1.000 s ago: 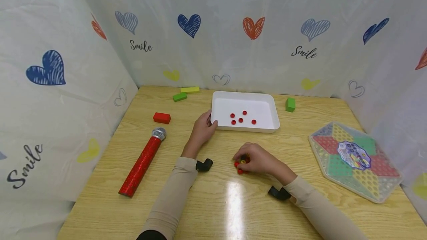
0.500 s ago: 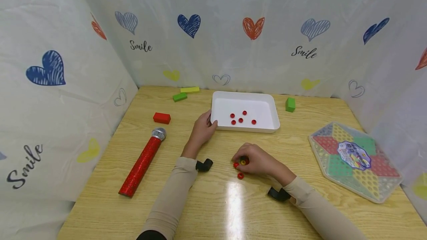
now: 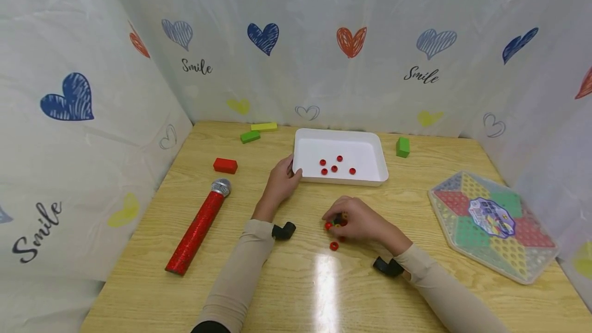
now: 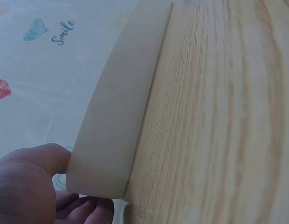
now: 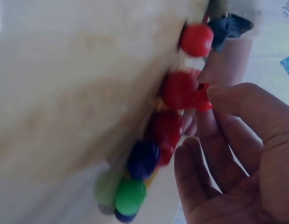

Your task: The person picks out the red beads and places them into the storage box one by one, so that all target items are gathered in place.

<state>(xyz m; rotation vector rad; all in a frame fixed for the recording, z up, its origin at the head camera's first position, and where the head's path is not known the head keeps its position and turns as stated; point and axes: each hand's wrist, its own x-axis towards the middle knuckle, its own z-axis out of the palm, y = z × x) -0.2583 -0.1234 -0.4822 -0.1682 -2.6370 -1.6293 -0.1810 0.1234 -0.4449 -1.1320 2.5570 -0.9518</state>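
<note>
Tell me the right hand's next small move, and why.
Probably lift the red bead toward the white tray: the right hand pinches it, five more red beads lie in there, and the left hand grips the tray near a corner.

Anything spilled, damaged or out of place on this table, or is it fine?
Nothing looks damaged. Mildly odd: one small round red bead lies apart on the wood-grain tabletop, nearer the person than the mixed-colour bead cluster at the right hand; five other red beads sit in the white rectangular tray.
</note>
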